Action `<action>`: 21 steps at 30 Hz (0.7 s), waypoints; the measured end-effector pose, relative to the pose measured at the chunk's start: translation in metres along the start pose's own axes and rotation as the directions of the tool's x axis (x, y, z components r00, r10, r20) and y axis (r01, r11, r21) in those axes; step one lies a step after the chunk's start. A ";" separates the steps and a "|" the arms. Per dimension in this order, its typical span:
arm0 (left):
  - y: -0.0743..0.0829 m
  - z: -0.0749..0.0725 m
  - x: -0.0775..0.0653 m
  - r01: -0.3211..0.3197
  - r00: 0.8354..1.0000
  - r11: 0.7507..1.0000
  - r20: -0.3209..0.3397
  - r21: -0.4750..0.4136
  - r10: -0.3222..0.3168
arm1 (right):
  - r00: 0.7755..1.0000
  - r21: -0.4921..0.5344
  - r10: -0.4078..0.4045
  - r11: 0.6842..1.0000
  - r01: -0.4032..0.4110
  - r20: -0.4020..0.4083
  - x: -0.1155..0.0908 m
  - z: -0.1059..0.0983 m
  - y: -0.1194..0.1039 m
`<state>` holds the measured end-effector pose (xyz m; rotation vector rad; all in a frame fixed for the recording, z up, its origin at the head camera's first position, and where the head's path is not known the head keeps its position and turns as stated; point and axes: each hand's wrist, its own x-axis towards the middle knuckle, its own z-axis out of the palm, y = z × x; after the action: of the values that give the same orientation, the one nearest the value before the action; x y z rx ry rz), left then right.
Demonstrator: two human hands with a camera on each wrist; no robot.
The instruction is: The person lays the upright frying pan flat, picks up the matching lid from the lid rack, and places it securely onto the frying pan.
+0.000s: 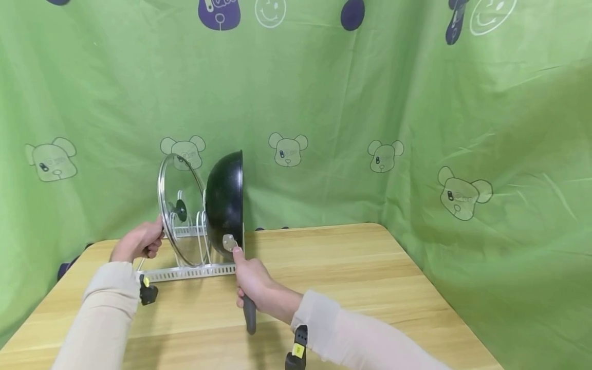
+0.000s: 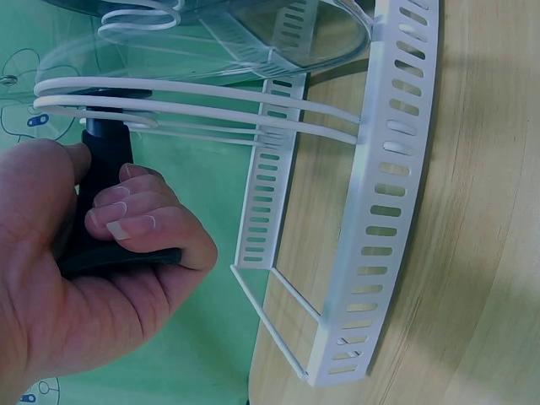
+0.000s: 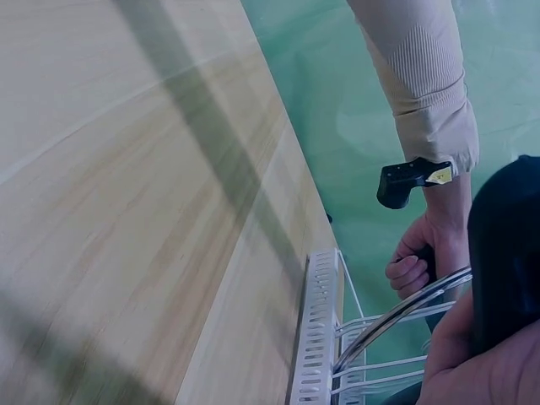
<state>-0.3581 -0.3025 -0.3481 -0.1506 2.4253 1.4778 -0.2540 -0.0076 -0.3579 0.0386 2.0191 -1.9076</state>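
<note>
My left hand (image 1: pixel 141 240) curls its fingers round a black knob-like handle (image 2: pixel 105 160), whose far end meets the white wire loops in the left wrist view. Right beside it, a glass lid (image 1: pixel 162 198) with a steel rim stands on edge in the white rack (image 1: pixel 185 272). A black disc (image 1: pixel 181 210) shows through the glass. My right hand (image 1: pixel 253 280) grips the dark handle (image 1: pixel 250 314) of a black wok (image 1: pixel 224 200), thumb up near the handle's metal bracket. The wok stands on edge at the rack's right end, its open side facing right.
The rack has slotted side rails and upright wire dividers (image 1: pixel 201 234). It stands on a wood-grain table (image 1: pixel 347 288). Green printed cloth (image 1: pixel 314 103) hangs behind the table and along its right side. A black camera mount is on each wrist.
</note>
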 end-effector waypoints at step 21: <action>-0.001 -0.001 0.000 -0.005 1.000 1.000 0.004 0.007 0.005 | 1.000 0.010 -0.007 1.000 0.007 -0.008 -0.001 0.002 -0.003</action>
<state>-0.3580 -0.3037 -0.3491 -0.1397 2.4290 1.4708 -0.2532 -0.0098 -0.3547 0.0418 2.0177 -1.9245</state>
